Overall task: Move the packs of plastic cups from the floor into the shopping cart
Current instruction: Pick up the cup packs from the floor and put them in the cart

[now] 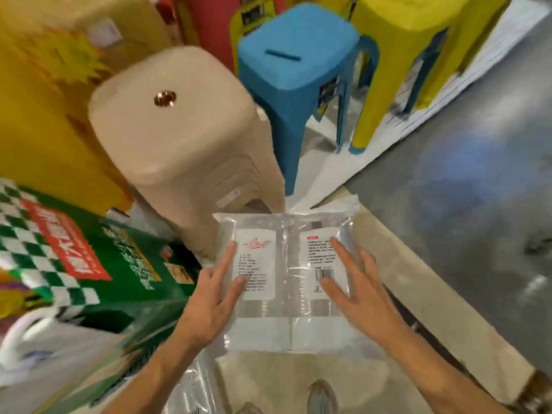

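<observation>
Clear plastic pack (286, 294) (flat, rectangular) touched by left hand (209, 300), right hand (360, 289), fingers straight.

Beige stool stack (179, 138) just beyond left fingertips (228, 256). Blue stool (298, 55), yellow stool (403, 40) farther out, rightward. Green checkered carton (98, 264) left of fingers. Grey floor (478, 204) right.

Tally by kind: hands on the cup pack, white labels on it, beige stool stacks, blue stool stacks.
Hands on the pack: 2, left hand, right hand
White labels: 2
Beige stool stack: 1
Blue stool stack: 1
Total: 6
</observation>
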A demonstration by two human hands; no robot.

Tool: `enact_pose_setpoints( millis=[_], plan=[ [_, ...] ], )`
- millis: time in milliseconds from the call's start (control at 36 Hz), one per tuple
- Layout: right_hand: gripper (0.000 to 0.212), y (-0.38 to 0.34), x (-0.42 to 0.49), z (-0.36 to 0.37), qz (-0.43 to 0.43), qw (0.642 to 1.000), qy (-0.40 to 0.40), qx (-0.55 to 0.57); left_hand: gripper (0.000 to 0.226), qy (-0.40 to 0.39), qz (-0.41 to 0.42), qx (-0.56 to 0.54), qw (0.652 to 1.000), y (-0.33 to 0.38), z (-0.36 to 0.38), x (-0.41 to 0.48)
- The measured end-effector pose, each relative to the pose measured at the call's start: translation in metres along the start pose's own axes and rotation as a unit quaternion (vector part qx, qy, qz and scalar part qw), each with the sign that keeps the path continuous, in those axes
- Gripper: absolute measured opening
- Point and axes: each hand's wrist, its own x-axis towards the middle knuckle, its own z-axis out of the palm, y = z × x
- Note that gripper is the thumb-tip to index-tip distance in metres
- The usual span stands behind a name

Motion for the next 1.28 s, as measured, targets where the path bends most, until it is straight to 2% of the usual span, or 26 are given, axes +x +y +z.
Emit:
enact_pose_setpoints(
  millis=[167,278,472,583,667,889,1278],
  plan=[
    [0.071,-0.136,-0.075,-0.188,-0.041,0.997,0.071,-0.003,0.058,0.006,0.081,0.017,0.997,0.203,-0.119,-0.027],
    [0.071,-0.203,-0.123,-0.287,-0.053,0.993,0.105,-0.007,0.058,0.02,0.133,0.034,0.99,0.322,-0.182,-0.052],
    [0.072,-0.27,-0.184,-0.404,-0.058,0.982,0.176,-0.027,0.064,-0.004,0.222,0.054,0.974,0.458,-0.248,-0.072],
    [0.076,-0.28,-0.214,-0.439,-0.047,0.975,0.218,0.023,0.063,-0.03,0.253,0.107,0.961,0.515,-0.27,-0.086],
    [0.073,-0.283,-0.244,-0.453,-0.035,0.966,0.254,0.039,0.061,-0.044,0.268,0.137,0.953,0.543,-0.273,-0.095],
    [0.074,-0.269,-0.322,-0.476,0.014,0.941,0.334,0.056,0.063,-0.089,0.354,0.134,0.921,0.602,-0.248,-0.105],
    [0.076,-0.191,-0.45,-0.52,0.114,0.899,0.416,0.08,0.061,-0.163,0.424,0.182,0.872,0.712,-0.125,-0.149]
  ],
)
